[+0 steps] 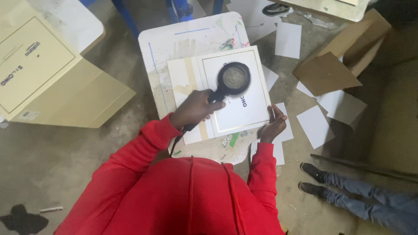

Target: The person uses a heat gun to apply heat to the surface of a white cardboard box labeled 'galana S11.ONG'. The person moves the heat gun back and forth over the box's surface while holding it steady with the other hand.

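Left hand (197, 109): fingers clenched round the handle of a black round-headed tool (233, 79), its head over the white gold-bordered card (237, 93).
Right hand (275, 124): fingers steadied the card's lower right edge.
Card: flat on the paint-smeared table (191, 39).
Progress: work under way (tool blurred, likely moving); no finished pieces recognisable.

Black round tool (233, 79), matt plastic look, mesh-like face blurred; held in left grip (194, 109). White card sheet (244, 111), smooth, thin gilt border line; touched at 4 o'clock edge by right grip (274, 124). Table (191, 39): white painted top, scuffed, paint-stained. Floor (56, 161): bare concrete, rough, matt. Brown cardboard (324, 72) seen at 2 o'clock. Red cloth sleeves (263, 169), soft knit.
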